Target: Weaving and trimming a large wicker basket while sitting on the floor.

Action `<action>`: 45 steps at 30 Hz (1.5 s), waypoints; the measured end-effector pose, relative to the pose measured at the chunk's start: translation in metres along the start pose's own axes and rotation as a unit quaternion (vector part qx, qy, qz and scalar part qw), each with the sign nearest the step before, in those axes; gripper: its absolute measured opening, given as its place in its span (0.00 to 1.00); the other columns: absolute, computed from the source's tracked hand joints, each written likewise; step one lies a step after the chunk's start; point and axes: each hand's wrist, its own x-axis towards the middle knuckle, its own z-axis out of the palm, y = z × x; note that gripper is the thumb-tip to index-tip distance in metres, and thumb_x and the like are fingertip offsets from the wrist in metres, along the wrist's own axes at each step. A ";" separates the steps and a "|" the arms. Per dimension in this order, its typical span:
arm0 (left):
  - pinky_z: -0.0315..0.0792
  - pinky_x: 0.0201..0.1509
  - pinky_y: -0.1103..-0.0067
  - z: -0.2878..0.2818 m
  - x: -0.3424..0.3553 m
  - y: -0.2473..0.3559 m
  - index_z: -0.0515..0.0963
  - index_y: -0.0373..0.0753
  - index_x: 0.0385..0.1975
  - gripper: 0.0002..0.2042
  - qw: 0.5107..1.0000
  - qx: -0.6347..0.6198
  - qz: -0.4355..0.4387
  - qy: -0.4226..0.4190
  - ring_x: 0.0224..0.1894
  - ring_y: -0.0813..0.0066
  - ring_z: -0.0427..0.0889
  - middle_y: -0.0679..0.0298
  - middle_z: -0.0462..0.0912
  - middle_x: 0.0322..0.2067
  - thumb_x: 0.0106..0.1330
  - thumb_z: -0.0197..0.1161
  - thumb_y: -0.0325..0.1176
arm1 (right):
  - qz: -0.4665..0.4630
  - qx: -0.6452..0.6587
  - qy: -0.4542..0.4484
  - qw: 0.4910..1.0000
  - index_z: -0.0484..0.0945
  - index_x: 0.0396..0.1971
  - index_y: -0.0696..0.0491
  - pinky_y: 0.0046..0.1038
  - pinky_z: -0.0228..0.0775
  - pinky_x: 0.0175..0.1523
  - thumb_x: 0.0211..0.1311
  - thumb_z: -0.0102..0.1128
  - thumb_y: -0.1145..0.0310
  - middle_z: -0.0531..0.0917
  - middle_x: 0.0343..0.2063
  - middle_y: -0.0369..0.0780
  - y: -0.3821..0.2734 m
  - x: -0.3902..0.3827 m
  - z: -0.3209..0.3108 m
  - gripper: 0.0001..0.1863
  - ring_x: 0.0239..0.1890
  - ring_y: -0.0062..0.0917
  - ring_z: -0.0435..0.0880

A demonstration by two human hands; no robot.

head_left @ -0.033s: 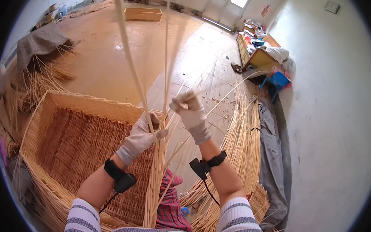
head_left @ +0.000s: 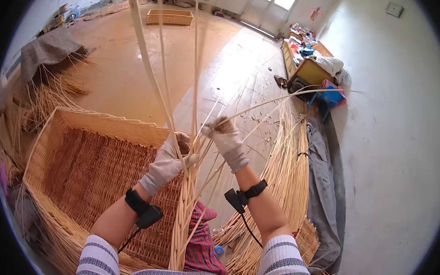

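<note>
A large rectangular wicker basket [head_left: 93, 180], with a darker woven inside and upright canes along its right edge, fills the lower left. My gloved left hand [head_left: 170, 160] is closed around pale canes [head_left: 152, 79] at that edge near the far corner, several of which stand upward. My gloved right hand [head_left: 225, 140], just to the right and a little higher, pinches a long thin cane [head_left: 287, 96] that arches off to the right. Some fingertips of both hands are partly hidden.
Loose bundled canes [head_left: 282, 190] lie at my right beside a grey tarp [head_left: 321, 207] and the wall. Striped red cloth [head_left: 202, 241] lies below. A smaller basket [head_left: 169, 17], covered canes [head_left: 47, 54], a blue stool [head_left: 331, 97] and a cluttered wooden piece of furniture [head_left: 308, 67] stand farther off.
My right hand has shifted slightly down, and its cane now bends farther to the right and lower. The upright canes sway a little. My left hand is nearly where it was.
</note>
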 end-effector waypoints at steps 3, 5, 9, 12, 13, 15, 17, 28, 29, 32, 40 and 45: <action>0.76 0.54 0.74 -0.027 -0.010 -0.008 0.84 0.35 0.45 0.14 0.980 0.185 0.069 -0.026 0.51 0.75 0.78 0.64 0.79 0.47 0.67 0.73 0.38 | -0.023 -0.317 -0.042 0.947 0.80 0.46 0.55 0.37 0.78 0.55 0.67 0.66 0.54 0.90 0.42 0.41 -0.036 0.010 0.043 0.19 0.48 0.32 0.89; 0.75 0.56 0.73 -0.025 -0.009 -0.009 0.85 0.35 0.45 0.15 0.985 0.159 0.043 -0.049 0.53 0.74 0.77 0.63 0.79 0.48 0.67 0.73 0.39 | 0.059 -0.488 -0.095 0.866 0.81 0.46 0.55 0.41 0.76 0.55 0.66 0.64 0.46 0.90 0.40 0.42 -0.063 0.031 0.047 0.25 0.47 0.36 0.89; 0.77 0.49 0.77 -0.023 -0.006 -0.017 0.87 0.34 0.41 0.15 0.993 0.017 -0.092 -0.068 0.45 0.77 0.80 0.64 0.84 0.42 0.66 0.75 0.41 | 0.128 -0.694 -0.074 0.704 0.83 0.41 0.53 0.45 0.74 0.52 0.63 0.62 0.38 0.89 0.30 0.44 -0.061 0.030 0.057 0.29 0.41 0.44 0.88; 0.77 0.42 0.80 -0.011 0.001 -0.002 0.87 0.34 0.38 0.15 0.988 -0.006 -0.139 -0.065 0.35 0.81 0.82 0.67 0.87 0.34 0.65 0.75 0.41 | -0.029 -0.698 0.050 0.713 0.84 0.35 0.51 0.43 0.73 0.53 0.63 0.63 0.42 0.88 0.32 0.44 -0.055 0.018 0.033 0.24 0.43 0.42 0.86; 0.77 0.38 0.82 -0.006 0.002 0.005 0.87 0.34 0.36 0.15 0.989 0.036 -0.130 -0.059 0.32 0.84 0.81 0.70 0.87 0.29 0.65 0.75 0.42 | -0.016 -0.655 -0.017 0.755 0.84 0.34 0.50 0.43 0.72 0.53 0.64 0.62 0.44 0.88 0.33 0.43 -0.057 0.019 0.020 0.22 0.44 0.40 0.86; 0.76 0.37 0.82 -0.007 0.001 0.003 0.87 0.34 0.34 0.14 0.987 0.059 -0.144 -0.026 0.32 0.85 0.81 0.69 0.86 0.28 0.66 0.74 0.41 | -0.008 -0.664 -0.112 0.740 0.86 0.33 0.49 0.43 0.72 0.55 0.67 0.60 0.51 0.87 0.34 0.44 -0.061 0.028 0.012 0.17 0.45 0.39 0.86; 0.74 0.36 0.82 -0.004 -0.001 0.002 0.86 0.34 0.28 0.14 0.985 0.071 -0.155 0.036 0.30 0.86 0.79 0.70 0.85 0.25 0.67 0.72 0.41 | 0.056 -0.666 -0.134 0.732 0.86 0.32 0.49 0.43 0.72 0.56 0.66 0.59 0.51 0.87 0.34 0.44 -0.063 0.020 0.011 0.17 0.45 0.39 0.86; 0.72 0.37 0.83 -0.013 -0.002 -0.003 0.86 0.35 0.29 0.14 0.988 -0.001 -0.157 0.007 0.30 0.86 0.77 0.72 0.83 0.26 0.69 0.69 0.41 | -0.027 -0.617 -0.238 0.749 0.84 0.44 0.48 0.43 0.68 0.64 0.68 0.59 0.55 0.86 0.44 0.43 -0.069 0.027 0.002 0.15 0.54 0.39 0.82; 0.73 0.37 0.82 -0.011 0.000 -0.004 0.86 0.34 0.31 0.13 0.987 0.055 -0.148 0.009 0.31 0.87 0.77 0.72 0.84 0.26 0.68 0.70 0.39 | 0.037 -0.611 -0.263 0.746 0.85 0.43 0.48 0.42 0.68 0.63 0.68 0.58 0.55 0.86 0.44 0.43 -0.078 0.027 -0.001 0.15 0.54 0.39 0.82; 0.73 0.37 0.82 -0.006 -0.005 0.000 0.86 0.34 0.30 0.13 0.988 0.046 -0.140 0.034 0.31 0.87 0.77 0.72 0.84 0.26 0.68 0.70 0.39 | 0.089 -0.604 -0.278 0.741 0.86 0.42 0.48 0.40 0.70 0.63 0.69 0.57 0.57 0.87 0.44 0.42 -0.082 0.025 0.002 0.14 0.55 0.39 0.81; 0.65 0.32 0.86 -0.029 -0.012 -0.030 0.82 0.39 0.26 0.15 0.992 -0.079 -0.087 0.053 0.25 0.88 0.71 0.74 0.80 0.23 0.74 0.63 0.41 | -0.212 -0.509 -0.087 0.829 0.81 0.48 0.51 0.38 0.75 0.58 0.63 0.67 0.69 0.86 0.43 0.41 -0.059 -0.001 0.033 0.14 0.51 0.36 0.85; 0.69 0.36 0.84 -0.018 -0.006 -0.027 0.84 0.38 0.27 0.15 0.991 -0.059 -0.117 0.035 0.29 0.87 0.75 0.73 0.82 0.25 0.72 0.67 0.43 | 0.197 -0.166 0.079 0.963 0.74 0.51 0.60 0.23 0.78 0.32 0.63 0.72 0.69 0.85 0.34 0.40 -0.048 -0.017 0.029 0.21 0.32 0.21 0.86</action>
